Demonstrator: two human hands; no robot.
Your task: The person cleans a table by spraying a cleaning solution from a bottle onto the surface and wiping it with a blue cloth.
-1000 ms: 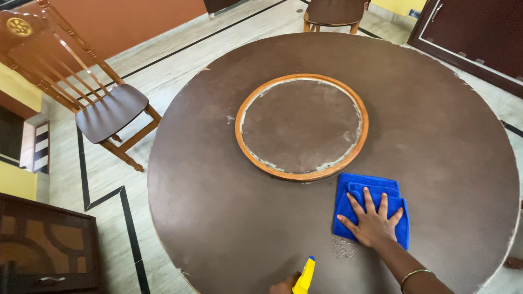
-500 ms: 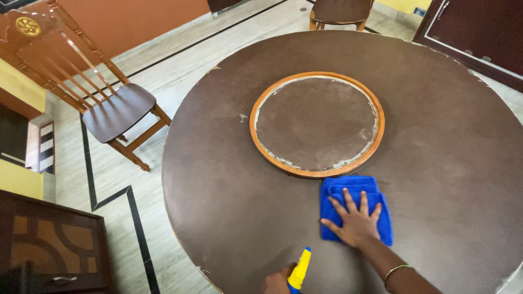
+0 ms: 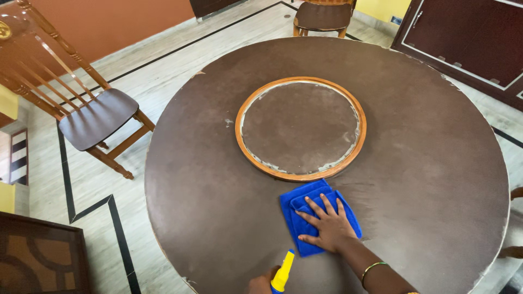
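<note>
Head view: tiled floor with black lines, a wooden chair [image 3: 90, 117] off to the left, another chair [image 3: 321, 15] at the far side, and a big round brown tabletop [image 3: 436, 163] with a raised round centre disc [image 3: 300, 128] ringed in orange wood.

Your right hand [image 3: 326, 228] is pressed flat, fingers spread, on a folded blue cloth [image 3: 298, 220] just below the disc's near rim, so no closed grip there, just palm pressure. Your left hand [image 3: 261, 284] is wrapped around a yellow spray bottle [image 3: 282, 276] at the near edge.

Progress-wise I'd say you're early on: the disc's edge shows pale dusty residue, there's a white speck left of it, and most of the tabletop looks dull and unwiped.
</note>
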